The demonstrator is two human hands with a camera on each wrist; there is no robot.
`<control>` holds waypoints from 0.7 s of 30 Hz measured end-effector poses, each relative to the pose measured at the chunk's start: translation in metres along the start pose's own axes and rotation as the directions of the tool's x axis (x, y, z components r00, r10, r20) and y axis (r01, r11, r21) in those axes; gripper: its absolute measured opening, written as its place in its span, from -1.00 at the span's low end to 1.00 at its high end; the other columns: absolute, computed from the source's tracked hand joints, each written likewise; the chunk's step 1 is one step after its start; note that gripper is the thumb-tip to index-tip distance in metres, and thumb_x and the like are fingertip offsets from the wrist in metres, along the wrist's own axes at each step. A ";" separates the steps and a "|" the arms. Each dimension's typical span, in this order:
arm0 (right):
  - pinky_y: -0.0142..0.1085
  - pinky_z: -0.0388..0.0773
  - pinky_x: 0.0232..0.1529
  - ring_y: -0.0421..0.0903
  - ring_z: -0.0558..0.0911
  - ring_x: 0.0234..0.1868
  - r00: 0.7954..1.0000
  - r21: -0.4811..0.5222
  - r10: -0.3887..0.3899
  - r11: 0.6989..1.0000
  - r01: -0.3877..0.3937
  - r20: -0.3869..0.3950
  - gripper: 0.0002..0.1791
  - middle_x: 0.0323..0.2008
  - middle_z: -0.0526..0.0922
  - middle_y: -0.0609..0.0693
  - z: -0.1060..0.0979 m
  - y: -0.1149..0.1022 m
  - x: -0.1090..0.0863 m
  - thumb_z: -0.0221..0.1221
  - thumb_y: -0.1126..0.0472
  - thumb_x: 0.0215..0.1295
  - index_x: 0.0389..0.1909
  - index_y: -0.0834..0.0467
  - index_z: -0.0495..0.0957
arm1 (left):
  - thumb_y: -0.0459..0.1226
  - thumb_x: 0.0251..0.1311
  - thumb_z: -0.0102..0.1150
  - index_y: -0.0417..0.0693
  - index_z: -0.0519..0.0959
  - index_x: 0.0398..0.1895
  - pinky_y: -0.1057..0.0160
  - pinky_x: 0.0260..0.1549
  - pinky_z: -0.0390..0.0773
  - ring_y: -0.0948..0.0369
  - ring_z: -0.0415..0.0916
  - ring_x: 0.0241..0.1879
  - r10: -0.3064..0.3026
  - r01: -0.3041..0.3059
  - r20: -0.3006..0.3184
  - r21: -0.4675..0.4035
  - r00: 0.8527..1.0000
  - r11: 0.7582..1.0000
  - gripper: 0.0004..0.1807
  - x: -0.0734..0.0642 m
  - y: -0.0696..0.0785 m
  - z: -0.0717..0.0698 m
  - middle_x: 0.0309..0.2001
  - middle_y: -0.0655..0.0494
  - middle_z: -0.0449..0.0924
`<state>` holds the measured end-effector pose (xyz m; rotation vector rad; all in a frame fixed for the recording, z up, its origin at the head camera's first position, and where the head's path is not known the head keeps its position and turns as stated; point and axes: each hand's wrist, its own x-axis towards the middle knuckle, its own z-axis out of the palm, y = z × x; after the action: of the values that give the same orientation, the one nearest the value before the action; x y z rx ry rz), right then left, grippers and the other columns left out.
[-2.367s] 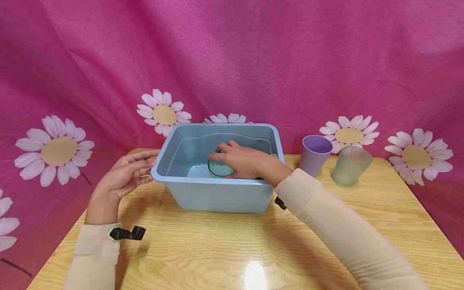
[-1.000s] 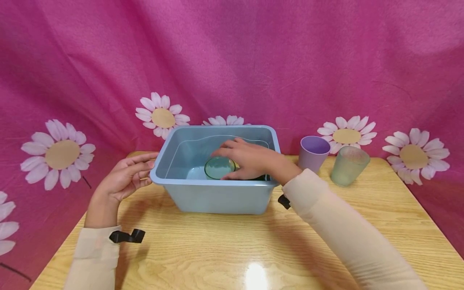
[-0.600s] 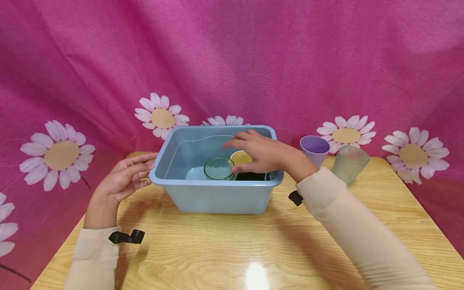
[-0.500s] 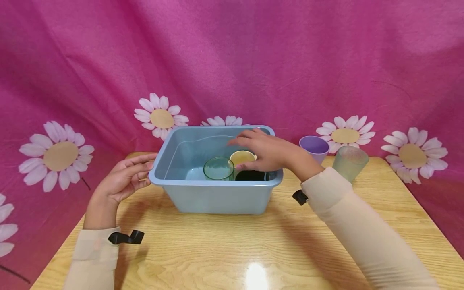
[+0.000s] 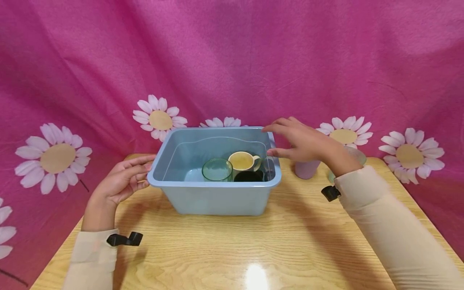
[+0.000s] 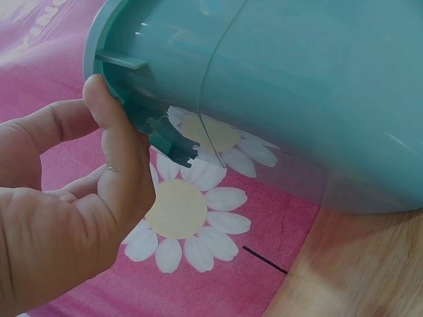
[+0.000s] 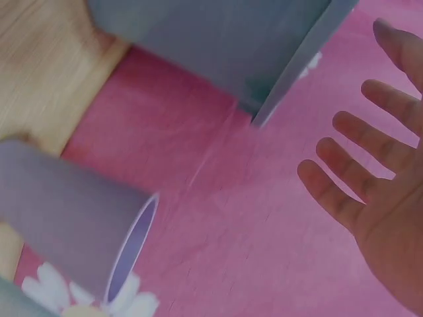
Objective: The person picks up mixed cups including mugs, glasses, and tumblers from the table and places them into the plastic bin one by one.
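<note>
My left hand (image 5: 119, 179) touches the left rim of the light blue plastic tub (image 5: 217, 199) with its fingertips, fingers loosely extended. The left wrist view shows a fingertip against the tub's lip. My right hand (image 5: 304, 141) hangs over the tub's right rim, holding nothing, its fingers spread in the right wrist view. Inside the tub stand a clear green glass (image 5: 217, 171), a pale yellow mug (image 5: 242, 162) with its handle to the right, and a dark cup (image 5: 248, 176), partly hidden by the front wall. A purple cup (image 5: 306, 170) stands right of the tub, partly behind my right hand.
A frosted pale green tumbler (image 5: 357, 155) stands farther right, mostly hidden by my right wrist. Everything rests on a wooden table (image 5: 203, 249). A pink cloth (image 5: 232, 60) with daisies hangs behind it and at the sides.
My right hand has let go of the green glass in the tub, then risen out and moved right past the rim. The mug and dark cup have come into sight. My left hand stays put.
</note>
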<state>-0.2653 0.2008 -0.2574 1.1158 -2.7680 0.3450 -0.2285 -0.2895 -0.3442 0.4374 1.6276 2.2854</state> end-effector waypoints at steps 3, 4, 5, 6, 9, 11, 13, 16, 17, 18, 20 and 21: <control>0.10 0.36 0.27 0.12 0.41 0.26 1.000 0.008 0.006 1.000 -0.006 -0.022 -0.32 0.26 0.52 0.13 -0.002 0.011 -0.008 0.36 -0.06 0.33 0.38 0.13 0.46 | -0.49 0.52 -0.09 -0.13 0.67 0.14 0.27 -0.27 0.71 0.20 0.73 -0.32 0.002 -0.002 0.000 -0.005 1.000 1.000 -0.64 0.000 -0.001 -0.001 0.00 0.04 0.75; 0.11 0.35 0.27 0.13 0.41 0.26 1.000 0.012 0.010 1.000 -0.010 -0.029 -0.34 0.26 0.52 0.14 -0.003 0.014 -0.010 0.36 -0.04 0.33 0.37 0.15 0.47 | -0.50 0.52 -0.09 -0.13 0.67 0.14 0.27 -0.27 0.71 0.20 0.73 -0.32 0.002 -0.002 0.001 -0.008 1.000 1.000 -0.64 0.000 -0.001 -0.001 0.00 0.03 0.75; 0.12 0.34 0.28 0.15 0.41 0.27 0.999 0.012 0.018 1.000 -0.017 -0.033 -0.35 0.26 0.52 0.15 -0.004 0.018 -0.013 0.35 -0.03 0.33 0.36 0.15 0.48 | -0.50 0.52 -0.09 -0.13 0.67 0.14 0.27 -0.27 0.71 0.20 0.73 -0.32 0.002 -0.002 0.001 -0.009 1.000 1.000 -0.64 0.000 -0.001 -0.001 0.00 0.03 0.75; 0.12 0.35 0.27 0.16 0.40 0.27 0.999 0.010 0.030 1.000 -0.029 -0.036 -0.36 0.26 0.52 0.15 -0.004 0.022 -0.016 0.35 -0.02 0.34 0.36 0.14 0.48 | -0.50 0.52 -0.09 -0.13 0.67 0.14 0.27 -0.27 0.71 0.20 0.73 -0.32 0.002 -0.002 0.001 -0.011 1.000 1.000 -0.64 0.000 -0.001 -0.001 0.00 0.03 0.75; 0.14 0.33 0.28 0.19 0.40 0.27 0.998 0.002 0.057 0.998 -0.057 -0.041 -0.40 0.26 0.52 0.16 -0.004 0.033 -0.023 0.34 0.01 0.35 0.35 0.11 0.50 | -0.50 0.52 -0.09 -0.13 0.67 0.14 0.27 -0.27 0.71 0.20 0.73 -0.31 0.002 -0.002 0.001 -0.011 1.000 1.000 -0.64 0.000 -0.001 -0.001 0.00 0.04 0.75; 0.17 0.34 0.27 0.21 0.41 0.28 0.996 -0.017 0.079 0.997 -0.079 -0.040 -0.41 0.25 0.51 0.17 -0.003 0.041 -0.028 0.34 0.02 0.35 0.35 0.11 0.50 | -0.50 0.52 -0.10 -0.13 0.67 0.14 0.27 -0.27 0.71 0.20 0.73 -0.30 0.003 -0.003 0.001 -0.009 1.000 1.000 -0.63 0.000 -0.001 -0.001 0.00 0.04 0.75; 0.18 0.32 0.28 0.24 0.42 0.27 0.995 -0.034 0.086 0.996 -0.088 -0.041 -0.41 0.24 0.52 0.20 -0.002 0.049 -0.032 0.34 0.05 0.34 0.34 0.16 0.50 | -0.50 0.52 -0.10 -0.13 0.67 0.13 0.27 -0.27 0.71 0.20 0.74 -0.30 0.004 -0.004 0.000 -0.007 1.000 1.000 -0.63 0.000 -0.001 -0.001 -0.01 0.04 0.75; 0.21 0.31 0.28 0.29 0.43 0.26 0.994 -0.057 0.101 0.993 -0.103 -0.036 -0.39 0.23 0.51 0.27 0.001 0.061 -0.038 0.34 0.07 0.33 0.33 0.23 0.49 | -0.50 0.52 -0.10 -0.12 0.68 0.13 0.27 -0.27 0.71 0.20 0.74 -0.29 0.004 -0.004 0.001 -0.009 1.000 1.000 -0.63 0.000 -0.001 -0.002 -0.03 0.03 0.76; 0.21 0.29 0.29 0.29 0.43 0.26 0.994 -0.062 0.105 0.992 -0.107 -0.034 -0.39 0.22 0.51 0.28 0.002 0.065 -0.039 0.34 0.07 0.32 0.32 0.24 0.49 | -0.50 0.52 -0.10 -0.12 0.68 0.13 0.27 -0.27 0.71 0.20 0.74 -0.29 0.004 -0.004 0.001 -0.010 1.000 1.000 -0.63 0.000 -0.001 -0.002 -0.03 0.03 0.76; 0.22 0.26 0.30 0.30 0.43 0.26 0.994 -0.066 0.109 0.992 -0.111 -0.032 -0.38 0.23 0.51 0.30 0.003 0.069 -0.041 0.34 0.07 0.32 0.32 0.26 0.49 | -0.50 0.52 -0.09 -0.12 0.68 0.12 0.27 -0.27 0.71 0.20 0.74 -0.30 0.004 -0.004 0.001 -0.010 1.000 1.000 -0.63 0.000 -0.001 -0.002 -0.02 0.03 0.76; 0.23 0.24 0.30 0.32 0.41 0.28 0.992 -0.079 0.124 0.989 -0.125 -0.026 -0.36 0.25 0.48 0.33 0.005 0.076 -0.044 0.35 0.05 0.31 0.33 0.26 0.48 | -0.50 0.52 -0.09 -0.12 0.68 0.13 0.27 -0.27 0.71 0.20 0.74 -0.30 0.004 -0.004 0.002 -0.009 1.000 1.000 -0.63 0.001 -0.001 -0.002 -0.02 0.03 0.76; 0.24 0.25 0.29 0.33 0.40 0.27 0.991 -0.088 0.133 0.987 -0.134 -0.022 -0.34 0.26 0.48 0.34 0.006 0.079 -0.045 0.36 0.03 0.31 0.33 0.26 0.48 | -0.49 0.52 -0.09 -0.12 0.68 0.13 0.27 -0.27 0.71 0.20 0.74 -0.30 0.005 -0.005 0.003 -0.009 1.000 1.000 -0.64 0.001 -0.001 -0.003 -0.01 0.04 0.75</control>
<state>-0.2883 0.2843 -0.2851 0.9063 -2.8199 0.2409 -0.2302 -0.2910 -0.3459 0.4426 1.6166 2.2933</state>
